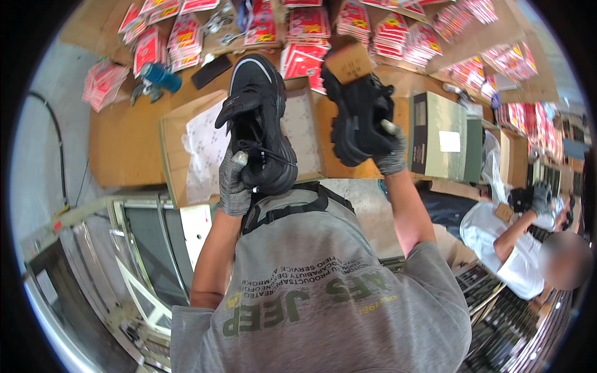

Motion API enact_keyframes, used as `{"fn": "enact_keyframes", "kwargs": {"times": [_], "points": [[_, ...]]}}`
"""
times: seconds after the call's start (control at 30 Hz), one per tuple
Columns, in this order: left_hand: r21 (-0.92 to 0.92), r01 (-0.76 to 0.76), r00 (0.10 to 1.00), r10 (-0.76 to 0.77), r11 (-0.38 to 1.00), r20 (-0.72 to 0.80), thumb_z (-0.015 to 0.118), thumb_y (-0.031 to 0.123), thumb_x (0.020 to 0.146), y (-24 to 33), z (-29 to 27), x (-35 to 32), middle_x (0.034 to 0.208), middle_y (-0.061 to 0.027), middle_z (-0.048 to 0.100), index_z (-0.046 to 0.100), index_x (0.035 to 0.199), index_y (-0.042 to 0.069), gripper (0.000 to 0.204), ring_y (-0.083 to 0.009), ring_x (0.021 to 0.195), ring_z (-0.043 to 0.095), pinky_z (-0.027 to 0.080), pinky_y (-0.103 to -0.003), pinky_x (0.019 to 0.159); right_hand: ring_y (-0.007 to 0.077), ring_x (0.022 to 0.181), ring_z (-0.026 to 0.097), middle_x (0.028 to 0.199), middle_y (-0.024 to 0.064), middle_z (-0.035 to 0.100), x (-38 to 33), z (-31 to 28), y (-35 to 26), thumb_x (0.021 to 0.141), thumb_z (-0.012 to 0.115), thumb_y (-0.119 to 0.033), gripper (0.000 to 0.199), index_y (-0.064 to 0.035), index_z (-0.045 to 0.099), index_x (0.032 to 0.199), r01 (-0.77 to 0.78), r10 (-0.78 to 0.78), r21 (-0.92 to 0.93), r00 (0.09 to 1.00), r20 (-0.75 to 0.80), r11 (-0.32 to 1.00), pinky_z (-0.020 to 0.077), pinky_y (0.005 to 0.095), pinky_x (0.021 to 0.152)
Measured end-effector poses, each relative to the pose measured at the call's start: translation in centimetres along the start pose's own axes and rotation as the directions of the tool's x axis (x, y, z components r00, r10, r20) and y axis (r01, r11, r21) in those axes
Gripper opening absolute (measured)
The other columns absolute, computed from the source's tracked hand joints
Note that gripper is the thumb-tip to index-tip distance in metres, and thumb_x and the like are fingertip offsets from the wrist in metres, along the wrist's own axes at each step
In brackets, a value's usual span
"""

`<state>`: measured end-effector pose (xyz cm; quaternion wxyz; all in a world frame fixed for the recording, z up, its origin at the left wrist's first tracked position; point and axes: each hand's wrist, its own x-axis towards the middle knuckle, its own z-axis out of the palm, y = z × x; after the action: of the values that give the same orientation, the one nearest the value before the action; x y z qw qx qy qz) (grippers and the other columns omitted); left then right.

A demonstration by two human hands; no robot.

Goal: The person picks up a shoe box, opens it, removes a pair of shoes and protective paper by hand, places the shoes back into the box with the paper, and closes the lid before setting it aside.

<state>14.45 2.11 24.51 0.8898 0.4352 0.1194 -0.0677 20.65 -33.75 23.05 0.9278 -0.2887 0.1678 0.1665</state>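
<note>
Left hand (234,181) pinching laced shoe (256,84) by heel over box (176,140), front edge of counter (124,152); right hand (392,154) gripping tagged shoe (357,124). Likely pair-handling step; next move needs both grips firm.

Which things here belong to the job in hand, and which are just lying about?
Seemingly the job:
- laced black shoe, in the left hand
- tagged black shoe, in the right hand
- open shoebox

Seemingly just lying about:
- blue bottle
- flat, dark phone-like object

Left hand (234,191): fingers mostly hidden behind left shoe (266,93)
Right shoe (357,127): partly under brown tag (348,63)
Co-worker's head (564,261): blurred
Topmost packets (199,5): cut off
</note>
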Motion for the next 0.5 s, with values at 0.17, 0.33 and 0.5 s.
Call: {"fn": "enact_keyframes", "kwargs": {"times": [0.17,0.33,0.5], "points": [[0.281,-0.109,0.991,0.082,0.954,0.107,0.076,0.039,0.084,1.2,3.6,2.0,0.143,-0.0123,0.054,0.037,0.154,0.001,0.089,-0.0219,0.126,0.055,0.044,-0.034,0.108,0.0245,0.128,0.055,0.142,0.0134,0.054,-0.3,6.9,3.9,0.082,0.070,-0.028,0.080,-0.0038,0.039,0.153,0.299,-0.252,-0.264,0.947,0.199,0.917,0.0446,0.0374,0.108],[0.347,-0.158,0.980,0.102,0.924,0.173,0.079,0.040,0.083,1.6,4.2,3.0,0.141,-0.0114,0.056,0.036,0.155,0.001,0.091,-0.0209,0.127,0.054,0.042,-0.033,0.108,0.0253,0.133,0.051,0.146,0.0128,0.051,-1.0,9.3,4.5,0.077,0.073,-0.026,0.090,-0.0042,0.035,0.156,0.431,-0.355,-0.388,0.900,0.253,0.815,0.0386,0.0378,0.113],[0.398,-0.228,0.965,0.151,0.889,0.217,0.076,0.040,0.085,3.2,4.8,2.8,0.142,-0.0121,0.055,0.039,0.152,-0.001,0.087,-0.0221,0.128,0.054,0.041,-0.035,0.110,0.0247,0.132,0.052,0.145,0.0117,0.053,-1.9,10.2,4.1,0.075,0.074,-0.026,0.092,-0.0048,0.035,0.156,0.452,-0.382,-0.412,0.891,0.245,0.791,0.0400,0.0380,0.112]]}}
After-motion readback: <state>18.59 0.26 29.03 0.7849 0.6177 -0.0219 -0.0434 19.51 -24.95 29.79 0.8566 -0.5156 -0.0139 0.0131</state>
